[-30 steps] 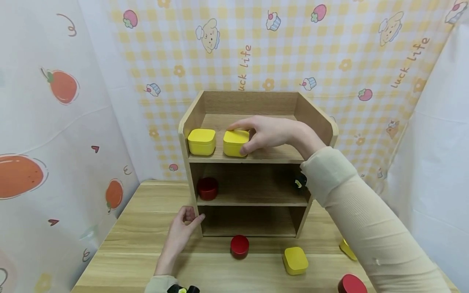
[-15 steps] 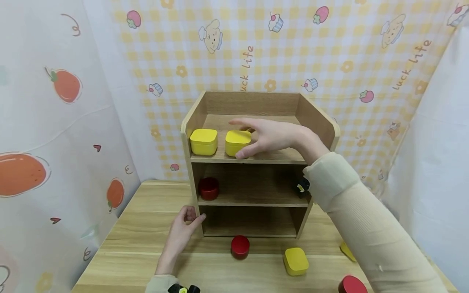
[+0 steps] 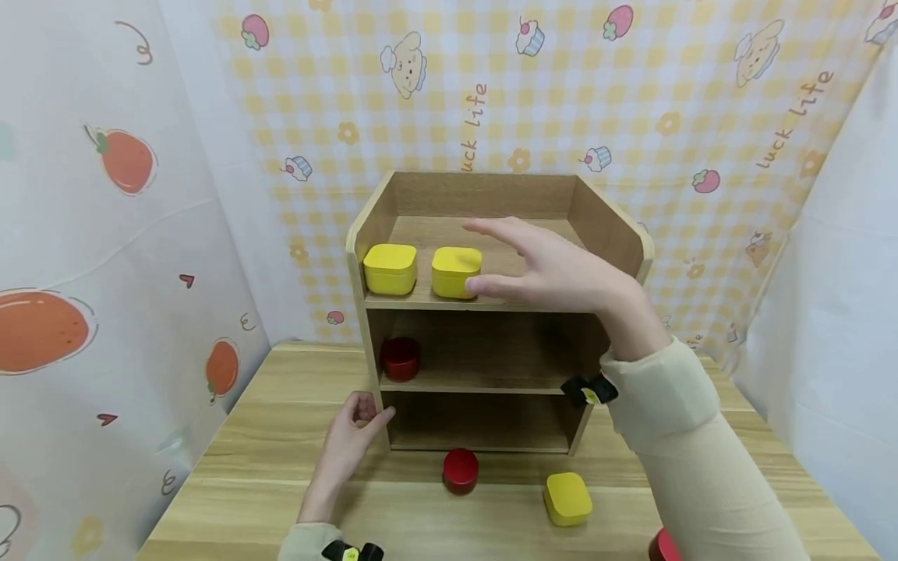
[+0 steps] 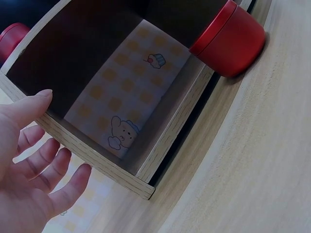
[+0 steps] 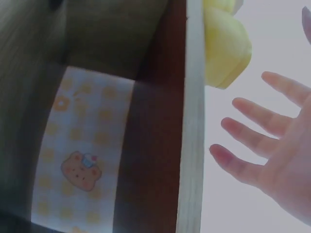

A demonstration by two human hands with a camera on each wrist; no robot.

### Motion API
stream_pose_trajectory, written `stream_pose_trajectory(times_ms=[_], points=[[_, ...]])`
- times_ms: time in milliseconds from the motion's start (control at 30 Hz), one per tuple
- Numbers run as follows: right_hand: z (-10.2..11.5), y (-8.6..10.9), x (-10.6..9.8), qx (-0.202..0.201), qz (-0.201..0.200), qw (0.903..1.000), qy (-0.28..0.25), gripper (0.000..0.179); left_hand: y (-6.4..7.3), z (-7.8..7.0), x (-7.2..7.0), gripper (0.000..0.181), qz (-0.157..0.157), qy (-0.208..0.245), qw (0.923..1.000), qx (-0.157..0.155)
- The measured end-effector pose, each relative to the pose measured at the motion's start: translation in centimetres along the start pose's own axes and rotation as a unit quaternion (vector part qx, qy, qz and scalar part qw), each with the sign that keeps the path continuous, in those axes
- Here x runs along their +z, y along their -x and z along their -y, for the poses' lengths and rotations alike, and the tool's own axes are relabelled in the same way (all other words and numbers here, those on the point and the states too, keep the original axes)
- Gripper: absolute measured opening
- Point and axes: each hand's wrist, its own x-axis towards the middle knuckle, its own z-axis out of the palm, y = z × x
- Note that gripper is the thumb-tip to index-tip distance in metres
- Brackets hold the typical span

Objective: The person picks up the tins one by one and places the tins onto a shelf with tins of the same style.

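My right hand (image 3: 554,269) hovers at the top tier of a small wooden shelf (image 3: 484,305), fingers and thumb spread apart. In the head view its thumb tip overlaps the right edge of a yellow square box with rounded corners (image 3: 454,274). The right wrist view shows straight fingers apart from the yellow box (image 5: 226,53). Another yellow box (image 3: 390,270) sits to the left on the same tier. My left hand (image 3: 353,436) grips the shelf's left side panel (image 4: 87,150) low down, thumb over its front edge and fingers outside.
A round red box (image 3: 400,360) stands at the left of the middle tier. On the wooden table (image 3: 245,467) are a red round box (image 3: 460,471), a yellow box (image 3: 567,499) and another red one (image 3: 662,547), partly behind my right sleeve. Patterned curtains hang behind.
My right hand has let go of the yellow box on the top tier, spread its fingers and drawn back to the right. The box stays in place. My left hand has not moved.
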Motion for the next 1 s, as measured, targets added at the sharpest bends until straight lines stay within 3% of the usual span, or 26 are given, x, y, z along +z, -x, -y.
stream_pose_trajectory(times_ms=[133,233,300,567,1000], points=[[0.2,1.7,0.4,-0.001,-0.046,0.9989,-0.01,0.063,0.7,-2.3,-0.3,0.024,0.005,-0.003,1.0,-0.003],[0.3,3.0,0.9,-0.012,-0.083,0.9963,-0.014,0.054,1.0,-2.9,-0.4,0.023,0.009,-0.006,0.9999,-0.002],[0.4,3.7,1.3,-0.026,-0.11,0.9934,-0.019,0.048,0.9,-2.7,-0.4,0.025,0.011,-0.009,0.9999,0.0],[0.3,6.9,3.6,-0.051,-0.196,0.9787,-0.033,0.031,-0.4,1.0,0.2,0.032,0.003,-0.011,0.9999,-0.006],[-1.1,12.2,8.7,-0.047,-0.319,0.9425,-0.09,0.036,-0.2,1.1,0.2,0.033,-0.005,-0.001,0.9999,-0.009]])
